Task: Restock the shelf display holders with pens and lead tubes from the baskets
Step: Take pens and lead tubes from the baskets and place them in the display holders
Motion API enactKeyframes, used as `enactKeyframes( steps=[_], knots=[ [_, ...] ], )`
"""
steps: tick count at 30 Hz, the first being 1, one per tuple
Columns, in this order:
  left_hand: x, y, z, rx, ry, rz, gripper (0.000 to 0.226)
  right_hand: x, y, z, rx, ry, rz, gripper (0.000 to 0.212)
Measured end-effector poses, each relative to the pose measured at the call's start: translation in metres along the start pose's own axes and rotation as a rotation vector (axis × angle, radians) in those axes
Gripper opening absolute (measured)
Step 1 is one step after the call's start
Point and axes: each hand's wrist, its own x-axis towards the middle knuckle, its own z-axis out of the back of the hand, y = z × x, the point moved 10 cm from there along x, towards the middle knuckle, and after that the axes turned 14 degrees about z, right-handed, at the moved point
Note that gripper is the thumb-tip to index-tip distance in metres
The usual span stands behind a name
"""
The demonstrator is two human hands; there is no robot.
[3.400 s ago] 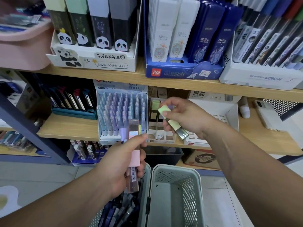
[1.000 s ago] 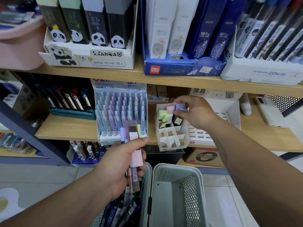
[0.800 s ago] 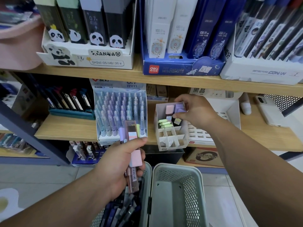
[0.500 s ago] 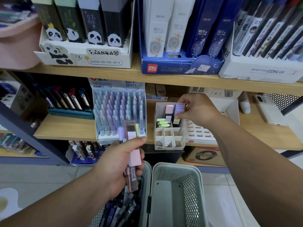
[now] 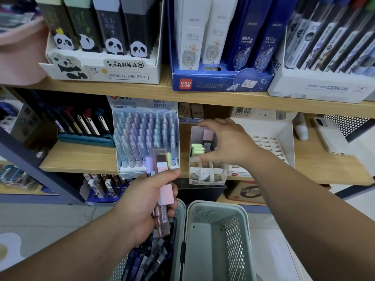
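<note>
Mid-frame, the front slots of the holder (image 5: 205, 180) lie open from above. The right hand (image 5: 225, 142) covers its back slots; the pen box (image 5: 146, 136) stands close on its left.

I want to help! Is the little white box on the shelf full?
Not full. The white holder has green tubes and a pink tube at the back; its front compartments are empty.

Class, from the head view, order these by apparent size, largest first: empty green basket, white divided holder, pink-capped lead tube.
1. empty green basket, nearest the camera.
2. white divided holder.
3. pink-capped lead tube.
</note>
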Motion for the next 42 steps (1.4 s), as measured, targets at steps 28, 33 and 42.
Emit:
enactKeyframes(
  steps=[28, 33, 42],
  knots=[
    [0.005, 0.001, 0.002, 0.016, -0.01, -0.004, 0.046, 0.004, -0.019, 0.022, -0.023, -0.392, -0.024, 0.038],
    [0.008, 0.001, -0.004, 0.036, -0.01, 0.005, 0.037, -0.006, -0.02, 0.022, 0.153, -0.363, -0.003, 0.06],
    [0.007, 0.007, -0.023, 0.082, 0.072, 0.043, 0.026, -0.028, 0.003, 0.041, 0.001, -0.386, 0.03, 0.055]
  ],
)
